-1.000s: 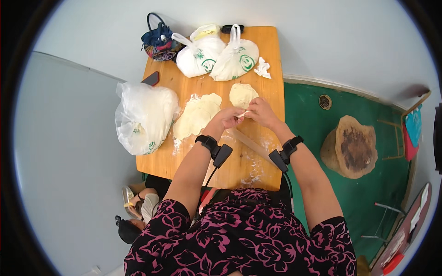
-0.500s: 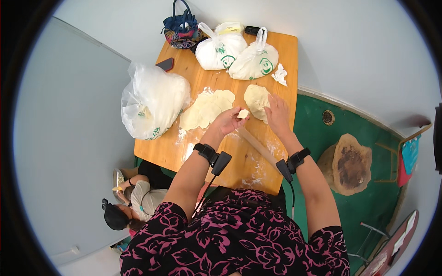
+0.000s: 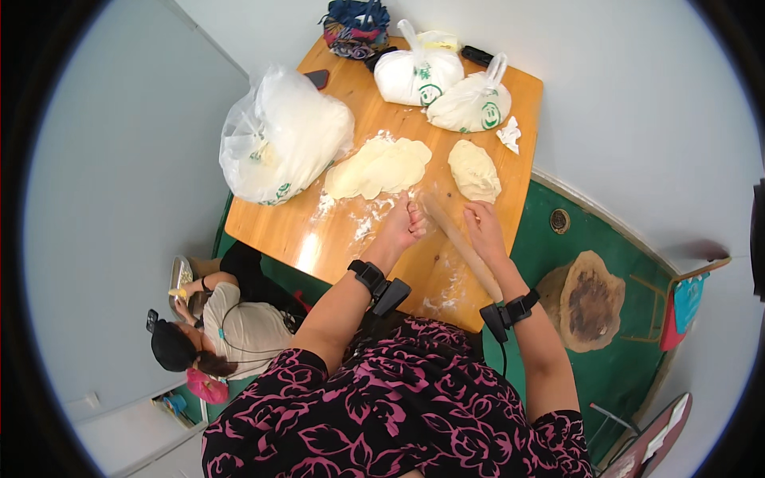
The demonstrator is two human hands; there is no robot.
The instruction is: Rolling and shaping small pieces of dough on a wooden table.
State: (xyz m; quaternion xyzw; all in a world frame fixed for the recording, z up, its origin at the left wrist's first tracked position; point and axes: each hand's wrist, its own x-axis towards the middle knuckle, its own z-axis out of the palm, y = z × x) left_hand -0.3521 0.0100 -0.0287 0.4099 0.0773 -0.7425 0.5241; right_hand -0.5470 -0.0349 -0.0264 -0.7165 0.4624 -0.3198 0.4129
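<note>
The left hand [image 3: 405, 225] is curled up, with its fingers bent in on the floury wooden table [image 3: 279, 227]; I cannot tell if a bit of dough is inside it; the right hand [image 3: 483, 229] lies flat and open on the long rolling pin [image 3: 460, 245], which lies slanted between the two hands; to roll well, I think both palms should press evenly, and the pin should go back and forth gently so the dough stays round and thin; a pile of flat dough rounds [image 3: 381, 167] sits just past the left hand, and a lump of dough [image 3: 473, 170] sits past the right hand; a big plastic bag [image 3: 279, 143] is at the left, two tied white bags [image 3: 446, 88] and a cloth bag [image 3: 356, 25] at the far edge, so there is not much room to roll; another person [image 3: 215, 327] sits low beside the table
</note>
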